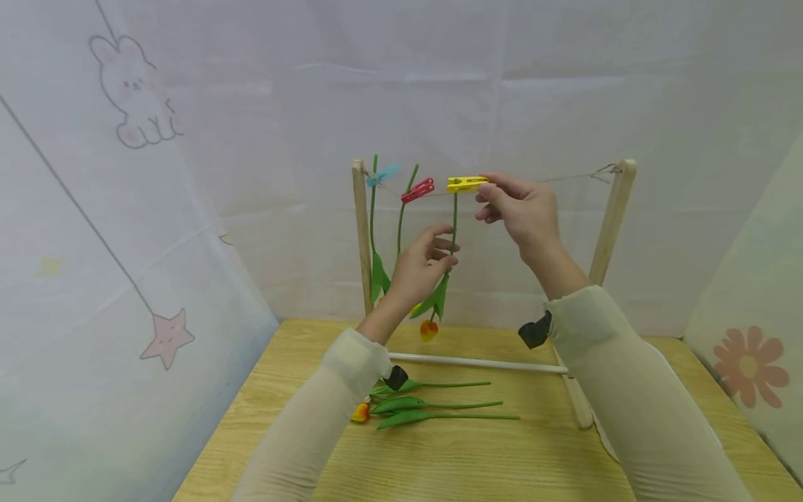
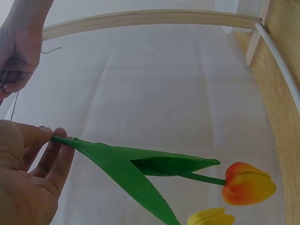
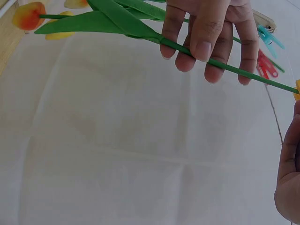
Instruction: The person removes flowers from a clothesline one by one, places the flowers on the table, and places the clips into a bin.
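Note:
My left hand (image 1: 426,263) pinches the green stem of an artificial tulip (image 2: 248,183) between thumb and fingers. The tulip hangs head down, its orange-yellow bloom lowest. Up at the string, my right hand (image 1: 523,208) pinches a yellow clothespin (image 1: 464,184) by its handle end; the clothespin's other end is at the top of that stem. To the left, a red clothespin (image 1: 417,190) and a light blue clothespin (image 1: 383,174) each hold another upside-down tulip on the string. In the right wrist view the left thumb lies across the stem (image 3: 262,80).
The string (image 1: 567,178) runs between two wooden posts, one at left (image 1: 362,237) and one at right (image 1: 613,223). A white rod (image 1: 477,362) joins the frame low down. Several tulips (image 1: 439,406) lie on the wooden table (image 1: 477,460) in front of it.

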Demonstrator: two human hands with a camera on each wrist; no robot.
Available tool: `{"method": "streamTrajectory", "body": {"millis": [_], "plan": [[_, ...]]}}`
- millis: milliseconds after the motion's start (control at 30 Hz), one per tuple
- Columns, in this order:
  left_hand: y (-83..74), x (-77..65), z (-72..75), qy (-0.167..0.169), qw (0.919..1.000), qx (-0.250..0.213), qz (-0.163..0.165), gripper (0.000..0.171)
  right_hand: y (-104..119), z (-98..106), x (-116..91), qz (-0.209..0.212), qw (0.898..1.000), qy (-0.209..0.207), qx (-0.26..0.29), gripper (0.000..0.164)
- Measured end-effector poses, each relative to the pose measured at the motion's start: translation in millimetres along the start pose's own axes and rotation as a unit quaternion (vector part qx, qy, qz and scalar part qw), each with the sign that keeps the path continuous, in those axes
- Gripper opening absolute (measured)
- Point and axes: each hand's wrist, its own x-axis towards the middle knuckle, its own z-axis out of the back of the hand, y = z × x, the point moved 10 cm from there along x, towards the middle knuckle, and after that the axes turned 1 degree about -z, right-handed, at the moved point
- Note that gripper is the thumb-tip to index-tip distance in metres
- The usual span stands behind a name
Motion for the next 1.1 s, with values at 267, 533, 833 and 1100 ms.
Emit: {"method": "streamTrajectory", "body": {"millis": [267, 533, 833, 1100], "plan": [[0.7, -7.1, 0.7, 0.023, 0.9983, 0.051, -0.017, 0.046, 3, 3, -1, 0.016, 1.0, 0.002, 0.011, 0.039], [0.3, -17.1, -2.2, 0.061, 0.9895, 0.122, -0.046, 0.045, -3, 10, -2, 0.021, 1.0, 0.009, -0.013, 0.038], [-0.3, -25.1, -4.9, 0.092, 0.9812, 0.158, -0.061, 0.048, -6, 15, -4, 0.023, 0.999, 0.016, -0.032, 0.046], [1.9, -31.1, -5.0, 0.102, 0.9725, 0.193, -0.082, 0.05, -9, 20, -11, 0.038, 0.998, 0.033, -0.035, 0.043]]}}
